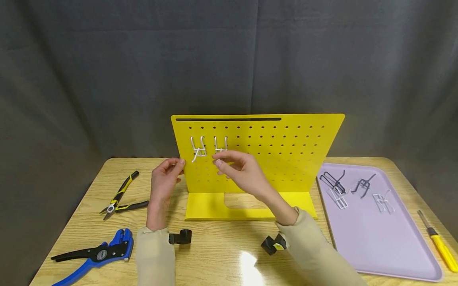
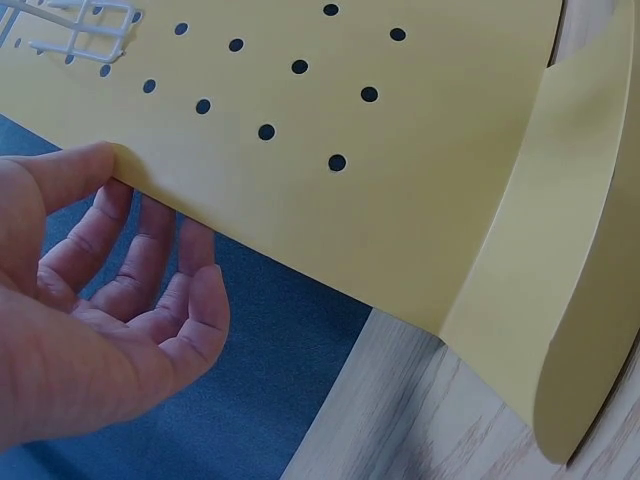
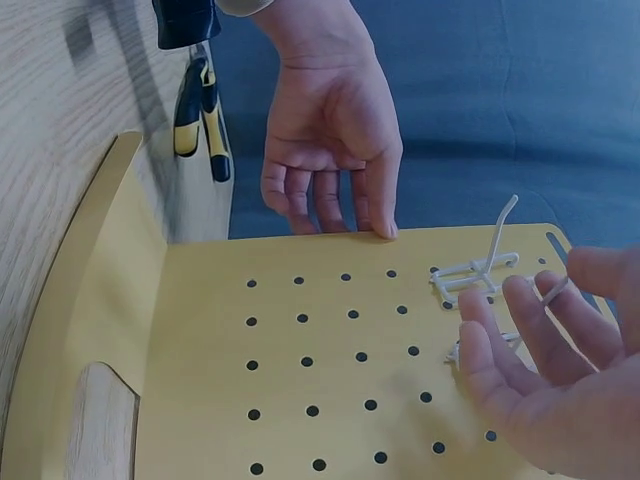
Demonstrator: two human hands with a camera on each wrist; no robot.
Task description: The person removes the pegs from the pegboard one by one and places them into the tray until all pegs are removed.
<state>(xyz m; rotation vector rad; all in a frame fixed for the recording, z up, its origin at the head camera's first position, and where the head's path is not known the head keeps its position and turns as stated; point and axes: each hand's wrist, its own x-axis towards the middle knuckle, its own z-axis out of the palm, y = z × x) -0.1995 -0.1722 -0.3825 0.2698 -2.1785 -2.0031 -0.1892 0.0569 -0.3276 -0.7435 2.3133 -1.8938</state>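
A yellow pegboard (image 1: 286,169) stands upright on its base. My left hand (image 1: 165,180) pinches its left edge, thumb on the front and fingers behind, as the left wrist view shows. One white wire hook (image 1: 199,149) hangs in the holes at the upper left, its prong sticking out. Just right of it, a second white wire hook (image 1: 221,150) sits against the board. My right hand (image 1: 247,172) pinches this hook's prong (image 3: 553,291) between thumb and index finger. The fingers cover much of its lower part.
At right, a lilac tray (image 1: 375,246) carries black wire hooks (image 1: 333,182) and white wire hooks (image 1: 338,198). A yellow-handled screwdriver (image 1: 441,248) lies beyond it. On the left lie yellow-black cutting pliers (image 1: 123,188) and a blue wire stripper (image 1: 101,254). Dark cloth (image 1: 229,59) hangs behind.
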